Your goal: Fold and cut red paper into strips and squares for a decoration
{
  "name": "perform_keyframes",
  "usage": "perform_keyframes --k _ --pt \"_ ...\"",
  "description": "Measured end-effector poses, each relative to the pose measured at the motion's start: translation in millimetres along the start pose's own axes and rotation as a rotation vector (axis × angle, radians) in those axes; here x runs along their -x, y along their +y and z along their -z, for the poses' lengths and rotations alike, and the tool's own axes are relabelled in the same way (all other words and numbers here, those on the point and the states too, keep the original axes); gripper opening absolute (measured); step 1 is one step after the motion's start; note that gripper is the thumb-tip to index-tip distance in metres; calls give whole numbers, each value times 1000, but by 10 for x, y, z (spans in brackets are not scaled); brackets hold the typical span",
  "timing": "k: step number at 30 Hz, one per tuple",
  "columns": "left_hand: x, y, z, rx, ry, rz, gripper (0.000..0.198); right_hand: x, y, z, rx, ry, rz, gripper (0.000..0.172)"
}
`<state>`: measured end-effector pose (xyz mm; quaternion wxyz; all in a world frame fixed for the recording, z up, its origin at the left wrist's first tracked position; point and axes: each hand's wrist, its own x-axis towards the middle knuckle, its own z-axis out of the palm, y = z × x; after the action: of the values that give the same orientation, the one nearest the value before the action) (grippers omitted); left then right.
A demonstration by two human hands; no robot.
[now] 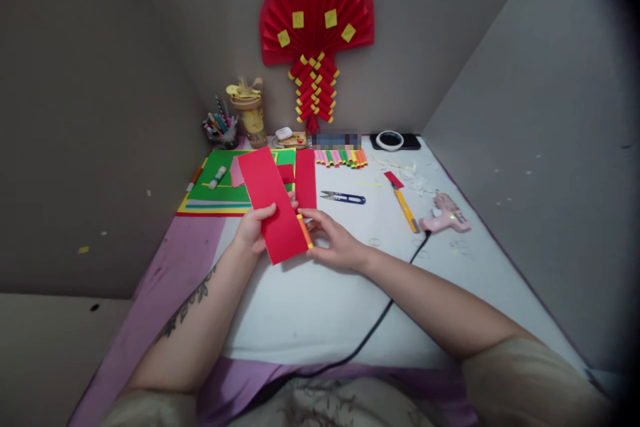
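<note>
My left hand (pixel 255 230) grips a long red paper strip (pixel 275 207) by its left edge, thumb on top and fingers behind it. The strip is held tilted above the table. At its lower right edge, my right hand (pixel 333 240) pinches a small orange paper roll (pixel 305 232) with yellow ends between thumb and fingers. The roll lies against or just beside the strip's edge; I cannot tell whether it is stuck there. Behind the strip, another red paper piece (pixel 306 177) lies on the table.
Thread snips (pixel 344 197), a yellow cutter (pixel 405 208) and a pink glue gun (pixel 447 215) with a black cord (pixel 377 327) lie to the right. Coloured sheets (pixel 225 197) are at left. Several paper rolls (pixel 343 159) line the back. A red fan decoration (pixel 317 13) hangs on the wall.
</note>
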<state>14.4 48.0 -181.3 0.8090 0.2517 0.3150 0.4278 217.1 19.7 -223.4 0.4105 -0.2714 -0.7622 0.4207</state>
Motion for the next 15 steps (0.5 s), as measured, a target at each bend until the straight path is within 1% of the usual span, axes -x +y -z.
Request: perform_keyframes --k 3,8,15 --pt "-5 9 1 3 4 7 51 5 -9 5 21 0 1 78" --pt "6 18 -19 2 48 -2 50 12 -11 9 15 3 -10 80" --pt "19 35 -49 5 50 -12 46 16 -8 13 10 -2 -31 80"
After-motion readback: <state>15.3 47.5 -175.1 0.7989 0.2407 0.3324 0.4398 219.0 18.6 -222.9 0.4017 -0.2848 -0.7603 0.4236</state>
